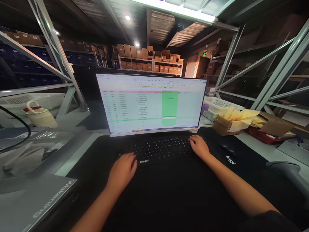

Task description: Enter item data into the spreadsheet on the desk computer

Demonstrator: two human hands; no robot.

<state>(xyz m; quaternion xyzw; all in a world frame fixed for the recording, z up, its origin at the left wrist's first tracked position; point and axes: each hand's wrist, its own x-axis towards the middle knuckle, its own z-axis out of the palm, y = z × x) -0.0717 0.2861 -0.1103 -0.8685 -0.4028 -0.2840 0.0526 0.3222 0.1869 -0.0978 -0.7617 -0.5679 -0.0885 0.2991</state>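
A black keyboard [156, 150] lies on a dark desk mat [164, 193]. My left hand [123, 169] rests at its left end, palm down, with the fingers extended onto the keys and nothing held. Over the number keys at the right end is my right hand [199, 146], its fingers also stretched out and holding nothing. Behind the keyboard stands a monitor [135, 109] showing a spreadsheet with a green column and a green row. To the right of my right hand sits a black mouse [227, 148], hard to make out against the mat.
At right are a cardboard box [223, 125] of yellow envelopes, a grey handheld scanner [287, 169] and a white basket [224, 104]. A cream bottle [41, 114] and a grey box [38, 203] are at left. Metal shelves with cartons [140, 66] stand behind.
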